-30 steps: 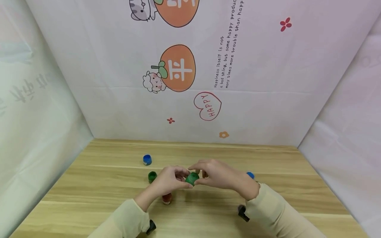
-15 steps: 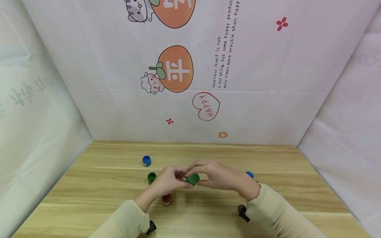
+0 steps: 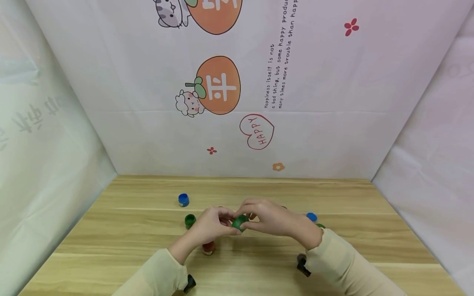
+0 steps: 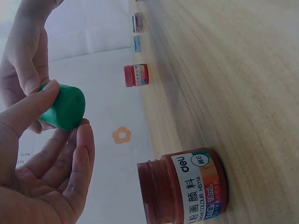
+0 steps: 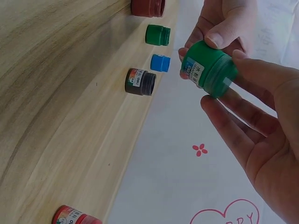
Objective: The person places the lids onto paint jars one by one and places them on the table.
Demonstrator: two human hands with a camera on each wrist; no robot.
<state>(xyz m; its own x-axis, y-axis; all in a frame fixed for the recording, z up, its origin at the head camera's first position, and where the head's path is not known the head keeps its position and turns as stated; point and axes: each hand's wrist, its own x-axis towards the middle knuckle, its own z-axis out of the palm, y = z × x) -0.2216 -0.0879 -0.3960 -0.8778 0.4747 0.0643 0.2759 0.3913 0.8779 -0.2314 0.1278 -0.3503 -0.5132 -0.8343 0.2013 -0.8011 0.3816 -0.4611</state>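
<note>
Above the middle of the table, my left hand (image 3: 211,224) grips a green paint jar (image 3: 240,222), its thumb on the jar's body. My right hand (image 3: 268,217) pinches the jar's neck end between thumb and fingers. In the right wrist view, the label and ridged neck of the green jar (image 5: 205,70) show, tilted on its side; whether a cap covers the mouth I cannot tell. A reddish-brown paint jar (image 4: 187,186), with a bare threaded neck, stands close to the left hand in the left wrist view.
Behind the left hand stand a green jar (image 3: 190,221) and a blue jar (image 3: 183,200). A black jar (image 5: 140,81) and a red jar (image 5: 74,215) show in the right wrist view. By the right sleeve lies a blue lid (image 3: 312,216). Printed cloth walls enclose the table.
The right thumb stood apart from the green jar half a second ago and now presses on it. The jar has tilted slightly in the fingers. The left hand has kept its hold.
</note>
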